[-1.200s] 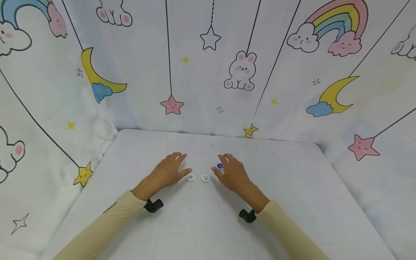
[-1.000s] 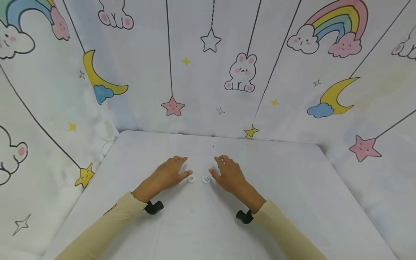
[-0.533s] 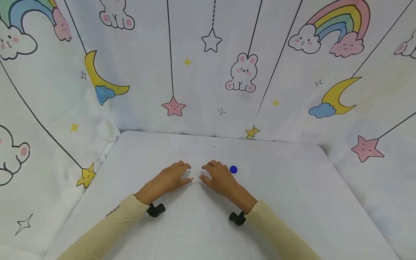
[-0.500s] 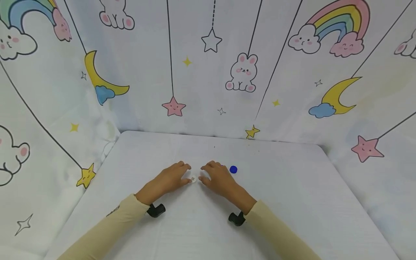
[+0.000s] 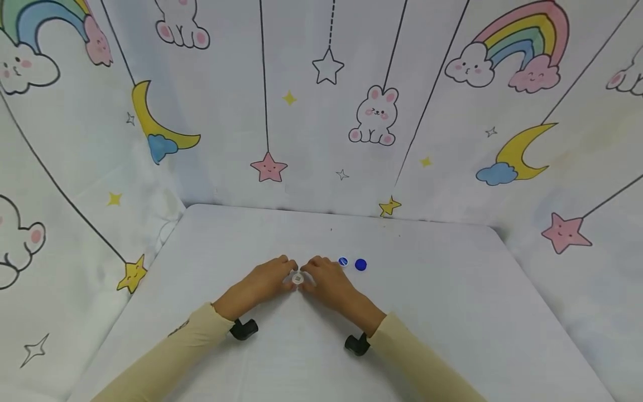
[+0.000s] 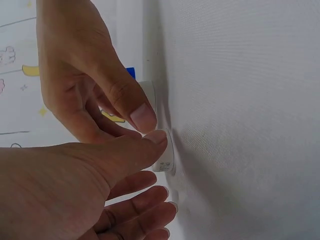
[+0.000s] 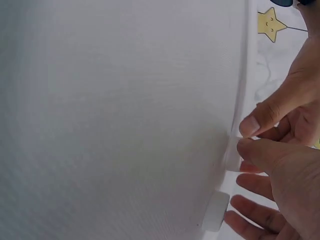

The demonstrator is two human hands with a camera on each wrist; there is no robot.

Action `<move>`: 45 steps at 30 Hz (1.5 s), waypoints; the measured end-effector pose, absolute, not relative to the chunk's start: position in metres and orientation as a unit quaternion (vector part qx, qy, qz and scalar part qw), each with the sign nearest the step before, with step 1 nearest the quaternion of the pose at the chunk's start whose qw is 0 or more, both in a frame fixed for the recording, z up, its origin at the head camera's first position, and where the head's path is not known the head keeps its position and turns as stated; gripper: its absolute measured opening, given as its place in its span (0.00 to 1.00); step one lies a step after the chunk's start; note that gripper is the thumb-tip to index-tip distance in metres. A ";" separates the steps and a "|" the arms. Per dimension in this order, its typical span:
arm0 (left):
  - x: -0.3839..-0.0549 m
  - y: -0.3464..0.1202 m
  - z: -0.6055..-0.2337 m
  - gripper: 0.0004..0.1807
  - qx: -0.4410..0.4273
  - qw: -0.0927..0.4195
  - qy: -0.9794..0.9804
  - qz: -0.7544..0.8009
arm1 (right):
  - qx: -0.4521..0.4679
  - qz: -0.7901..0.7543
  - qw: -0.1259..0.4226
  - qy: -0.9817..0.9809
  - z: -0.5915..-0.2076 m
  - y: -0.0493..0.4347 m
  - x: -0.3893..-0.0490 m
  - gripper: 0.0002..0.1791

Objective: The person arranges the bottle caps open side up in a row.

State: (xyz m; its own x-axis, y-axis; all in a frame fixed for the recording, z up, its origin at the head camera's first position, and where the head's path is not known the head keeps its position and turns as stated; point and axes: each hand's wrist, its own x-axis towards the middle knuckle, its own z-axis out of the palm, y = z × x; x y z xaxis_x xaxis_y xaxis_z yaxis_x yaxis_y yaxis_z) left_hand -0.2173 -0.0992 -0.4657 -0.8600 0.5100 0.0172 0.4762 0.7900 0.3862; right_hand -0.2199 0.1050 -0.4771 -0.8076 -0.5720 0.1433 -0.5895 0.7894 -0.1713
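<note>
In the head view my left hand (image 5: 266,282) and right hand (image 5: 326,282) meet at a small white round cap-like piece (image 5: 298,278), with a square grey mark on top. Thumbs lie on its near side, fingertips on its far side. Small print shows on the side of this white piece (image 6: 164,159) in the left wrist view, and the thumb tips almost touch over it. A second white piece (image 7: 216,211) stands by my right hand's lower fingers in the right wrist view; the hand hides it in the head view.
A plain blue disc (image 5: 360,265) and a blue-and-white disc (image 5: 343,261) lie right of and behind my right hand. White cloth covers the table (image 5: 442,312). Behind it hangs a cartoon-printed curtain (image 5: 321,128). A black wrist camera sits under each sleeve.
My right hand has moved left, past the second white piece, to the one by my left hand. The fingers of both hands have closed in around it. The two blue discs now show beyond my right hand.
</note>
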 end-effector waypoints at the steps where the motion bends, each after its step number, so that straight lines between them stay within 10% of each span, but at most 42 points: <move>1: -0.217 -0.099 -0.466 0.19 0.262 0.043 0.945 0.191 | 0.307 0.101 0.041 -0.945 -0.478 0.104 -0.220 0.20; 45: -0.218 -0.104 -0.462 0.15 0.350 -0.135 0.919 0.120 | 0.294 0.207 -0.025 -0.933 -0.469 0.106 -0.232 0.16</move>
State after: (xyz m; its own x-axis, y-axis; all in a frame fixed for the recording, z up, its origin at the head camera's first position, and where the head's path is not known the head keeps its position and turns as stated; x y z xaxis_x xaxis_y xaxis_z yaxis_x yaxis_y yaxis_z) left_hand -0.2182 -0.1038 -0.4625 -0.7190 0.6103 0.3326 0.6752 0.7268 0.1260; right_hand -0.2320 0.1064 -0.4685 -0.8264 -0.5581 0.0745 -0.5374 0.7422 -0.4004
